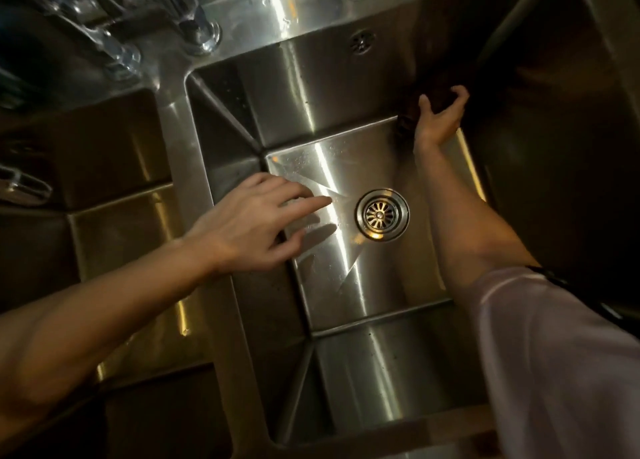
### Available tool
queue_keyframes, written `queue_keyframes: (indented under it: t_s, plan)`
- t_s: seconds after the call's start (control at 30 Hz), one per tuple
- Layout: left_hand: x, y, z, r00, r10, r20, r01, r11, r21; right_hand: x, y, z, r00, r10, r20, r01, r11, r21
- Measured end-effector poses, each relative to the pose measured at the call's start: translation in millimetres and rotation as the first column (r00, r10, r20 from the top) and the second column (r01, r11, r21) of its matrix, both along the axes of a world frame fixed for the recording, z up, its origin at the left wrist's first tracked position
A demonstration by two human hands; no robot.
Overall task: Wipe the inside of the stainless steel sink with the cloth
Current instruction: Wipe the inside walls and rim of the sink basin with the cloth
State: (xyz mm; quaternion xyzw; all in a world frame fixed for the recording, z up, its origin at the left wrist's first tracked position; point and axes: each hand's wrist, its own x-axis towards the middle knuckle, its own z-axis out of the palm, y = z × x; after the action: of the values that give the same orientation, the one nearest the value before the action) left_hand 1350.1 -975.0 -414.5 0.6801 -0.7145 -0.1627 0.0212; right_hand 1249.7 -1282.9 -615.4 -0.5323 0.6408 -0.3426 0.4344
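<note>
In the far right corner of the stainless steel sink point(346, 119), the right hand point(437, 119) curls round a dark cloth point(429, 103) pressed against the wall. The left hand point(252, 226) hovers with loosely spread fingers over the left wall, near the drain strainer point(382, 215), holding nothing.

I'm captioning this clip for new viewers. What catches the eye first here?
The round drain gleams in the middle of the sink floor. The left hand spreads open beside it, while the right hand grips a dark cloth in the shadowed far right corner.

Dark cloth point(437, 103) against sink point(346, 87) corner
</note>
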Motion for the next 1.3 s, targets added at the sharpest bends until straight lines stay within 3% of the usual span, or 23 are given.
queue_keyframes:
  t_s: [0.13,0.3,0.63,0.77,0.9,1.1,1.3]
  plan:
    - [1,0,-1,1.0,-0.004,-0.016,0.004,1.0,-0.025,3,-2,-27,0.996,0.038,-0.079,-0.031,0.996,0.087]
    - [1,1,1,1.0,0.019,-0.019,-0.02,1.0,-0.024,7,-1,-29,0.989,-0.008,-0.148,0.016,0.998,0.058]
    - [-1,1,4,0.999,0.045,0.008,-0.045,0.999,-0.011,24,24,55,0.972,-0.116,0.204,0.158,0.966,-0.207]
    - [-2,2,7,0.999,0.053,-0.013,-0.053,0.998,-0.019,27,31,101,0.948,-0.072,0.31,0.17,0.938,-0.302]
    - [-5,1,11,0.998,0.055,-0.019,-0.055,0.998,-0.022,35,47,128,0.911,0.029,0.412,0.102,0.951,-0.291]
    - [-2,3,5,0.999,0.038,-0.012,-0.038,0.999,0.009,43,56,102,0.951,-0.025,0.31,0.118,0.95,-0.288]
    - [1,3,0,0.999,0.028,-0.026,-0.028,1.0,0.004,36,43,30,0.988,-0.069,0.14,0.085,0.99,-0.109]
